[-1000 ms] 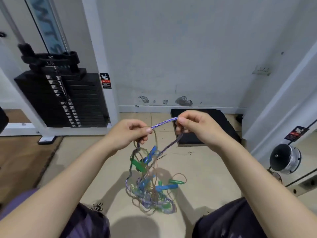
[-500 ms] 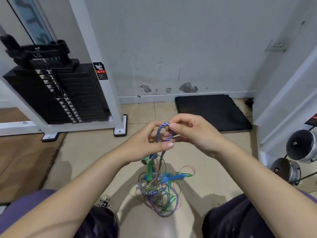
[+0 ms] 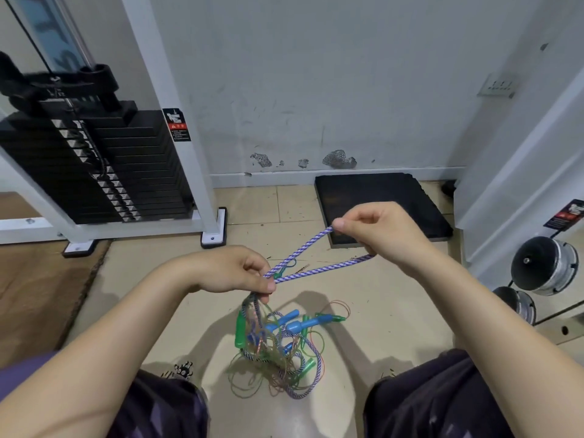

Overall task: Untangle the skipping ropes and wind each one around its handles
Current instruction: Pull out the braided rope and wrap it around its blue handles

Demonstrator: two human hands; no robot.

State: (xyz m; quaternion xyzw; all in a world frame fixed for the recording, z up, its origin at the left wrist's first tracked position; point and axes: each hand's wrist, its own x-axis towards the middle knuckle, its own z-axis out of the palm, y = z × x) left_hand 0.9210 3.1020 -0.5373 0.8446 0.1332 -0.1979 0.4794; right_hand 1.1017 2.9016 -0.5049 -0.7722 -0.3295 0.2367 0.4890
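Two hands worked above the floor, a purple-and-white braided rope (image 3: 303,248) stretched between them in two strands. The left hand (image 3: 235,273) had its fingers curled, thumb and fingertips pinching both strands where they met — from there the rope dropped down into the tangle. The right hand (image 3: 377,230) sat higher and further out; its thumb and forefinger pinched the end of the upper strand, while the lower strand ran in under the heel of the same hand.

Below the left hand hung and lay the tangle of skipping ropes (image 3: 278,349), partly on the beige tiled floor (image 3: 379,311) between the person's knees. Blue handles (image 3: 297,325) and green handles (image 3: 239,331) showed among thin clear-looking cords and more braided loops — which cord belonged to which handle could not be told.

A black weight stack (image 3: 94,165) in a white frame stood at the left, a black floor mat (image 3: 379,200) lay against the wall, and dumbbell ends (image 3: 543,263) sat at the right.
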